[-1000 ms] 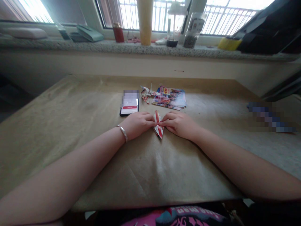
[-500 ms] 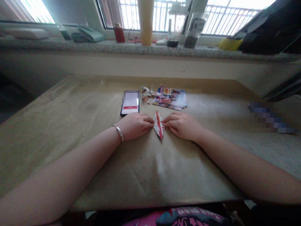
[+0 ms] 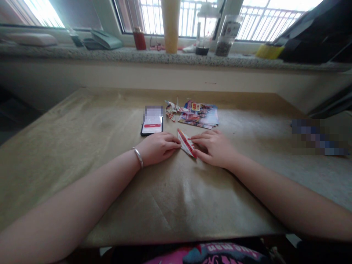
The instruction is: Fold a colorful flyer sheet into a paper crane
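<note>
Between my hands is a small folded piece of paper (image 3: pixel 186 143), white with a red stripe, narrow and pointed at both ends. It lies slanted, its far tip toward the left. My left hand (image 3: pixel 161 147) has its fingers together, and the fingertips pinch the paper's left corner. On the other side, my right hand (image 3: pixel 216 148) touches the right edge, with thumb and forefinger spread apart along it. Beyond the paper are several folded paper pieces (image 3: pixel 172 110) in the same white and red print.
A phone (image 3: pixel 152 126) with a lit screen lies beyond my left hand. Printed leaflets (image 3: pixel 203 114) are stacked beside the folded pieces. Bottles and a red jar (image 3: pixel 139 39) stand on the stone windowsill (image 3: pixel 154 58). A blurred dark item (image 3: pixel 319 137) is at the right.
The folded paper has turned, its near tip swinging to the right. My right thumb has moved away from the forefinger, toward that near tip. My left hand has stayed almost in place.
</note>
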Demonstrator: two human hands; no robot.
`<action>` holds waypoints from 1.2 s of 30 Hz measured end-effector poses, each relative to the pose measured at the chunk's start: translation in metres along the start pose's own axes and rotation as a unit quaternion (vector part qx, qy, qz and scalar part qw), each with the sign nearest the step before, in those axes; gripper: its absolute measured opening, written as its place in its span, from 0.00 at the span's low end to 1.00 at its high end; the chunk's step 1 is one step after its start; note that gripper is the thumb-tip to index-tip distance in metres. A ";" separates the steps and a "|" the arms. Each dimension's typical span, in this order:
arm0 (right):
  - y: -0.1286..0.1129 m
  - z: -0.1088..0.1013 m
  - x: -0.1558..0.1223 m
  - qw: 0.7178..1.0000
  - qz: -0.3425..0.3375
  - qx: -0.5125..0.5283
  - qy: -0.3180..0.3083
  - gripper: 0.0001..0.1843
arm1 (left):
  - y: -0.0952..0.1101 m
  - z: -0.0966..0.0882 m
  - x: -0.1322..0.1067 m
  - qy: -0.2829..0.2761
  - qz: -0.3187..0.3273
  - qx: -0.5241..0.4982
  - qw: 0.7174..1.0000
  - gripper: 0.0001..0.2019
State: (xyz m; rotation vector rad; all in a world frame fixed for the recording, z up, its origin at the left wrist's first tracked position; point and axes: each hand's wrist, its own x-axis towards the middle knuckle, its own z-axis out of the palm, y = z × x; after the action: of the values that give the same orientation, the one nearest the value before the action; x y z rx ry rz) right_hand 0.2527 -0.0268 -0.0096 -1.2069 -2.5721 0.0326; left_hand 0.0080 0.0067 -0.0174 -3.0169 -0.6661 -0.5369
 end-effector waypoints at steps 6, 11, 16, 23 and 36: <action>0.005 0.012 0.004 0.999 0.010 -0.033 0.002 0.26 | 0.011 0.003 0.005 0.016 0.016 0.016 1.000 0.13; 0.015 0.018 0.004 0.998 0.003 -0.009 0.067 0.23 | 0.013 0.008 0.005 -0.002 -0.003 0.022 1.000 0.16; 0.017 0.015 0.004 0.995 -0.059 -0.002 0.082 0.13 | 0.011 0.008 0.003 -0.031 -0.004 0.018 0.999 0.18; 0.020 0.011 0.005 0.997 -0.067 0.007 0.032 0.11 | 0.019 0.005 0.005 -0.025 -0.031 0.055 0.998 0.16; 0.025 -0.005 -0.001 0.998 -0.019 -0.064 -0.018 0.11 | 0.018 -0.001 0.005 -0.008 -0.052 0.079 0.995 0.13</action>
State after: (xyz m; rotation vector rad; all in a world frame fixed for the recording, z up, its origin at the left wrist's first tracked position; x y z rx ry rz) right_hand 0.2738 -0.0117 -0.0089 -1.2126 -2.6636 -0.1211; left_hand 0.0197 -0.0077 -0.0140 -2.8543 -0.8293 -0.4394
